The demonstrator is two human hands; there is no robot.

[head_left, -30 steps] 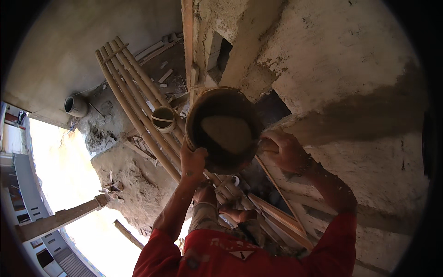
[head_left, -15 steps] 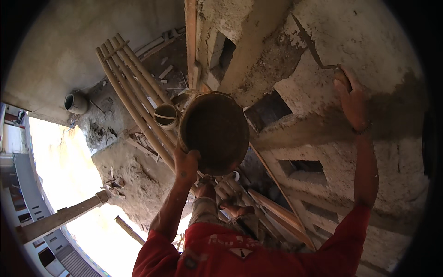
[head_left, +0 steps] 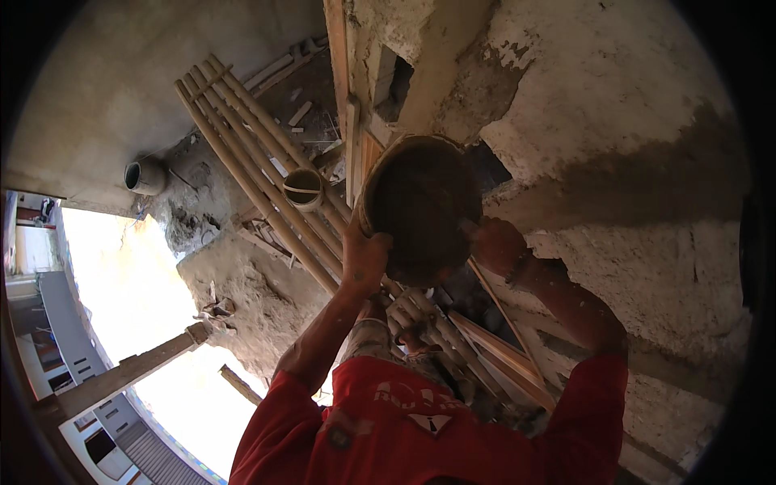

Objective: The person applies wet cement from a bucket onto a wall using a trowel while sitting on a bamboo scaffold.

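Rough grey plaster wall [head_left: 647, 121] fills the right side, damp in a dark band. Against it, a round mortar pan [head_left: 420, 206] is held up at mid-frame. His left hand [head_left: 364, 259] clamps its near rim, fingers curled over; his right hand [head_left: 495, 246] grips the far edge. Bamboo scaffold poles [head_left: 259, 162] slant below, beside a small bucket [head_left: 304, 188].

Left hand [head_left: 365, 257] grips rim of round dark mortar pan [head_left: 420, 206]; right hand [head_left: 495, 245] supports its opposite side. Bamboo scaffold poles [head_left: 250, 174] just left of grip; rough plastered wall [head_left: 647, 162] right.
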